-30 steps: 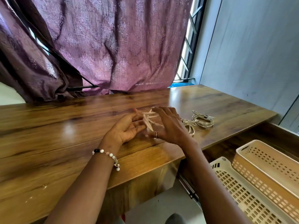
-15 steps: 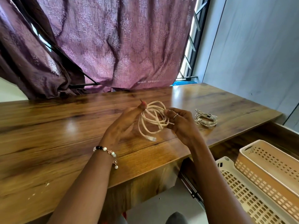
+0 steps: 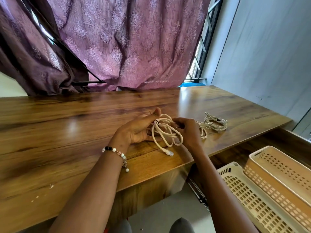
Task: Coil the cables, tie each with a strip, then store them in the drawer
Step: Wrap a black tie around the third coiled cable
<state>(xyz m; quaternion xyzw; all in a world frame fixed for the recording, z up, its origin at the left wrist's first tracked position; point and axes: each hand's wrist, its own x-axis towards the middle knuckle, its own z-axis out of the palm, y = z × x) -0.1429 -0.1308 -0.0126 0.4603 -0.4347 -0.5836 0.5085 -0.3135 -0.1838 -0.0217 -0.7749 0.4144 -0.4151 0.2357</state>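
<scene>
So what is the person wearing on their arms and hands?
Both arms are bare, with no sleeves. The left hand has a bead bracelet at the wrist: black, white and pinkish beads with a small dangling charm. The right hand wears a thin ring on one finger.
</scene>
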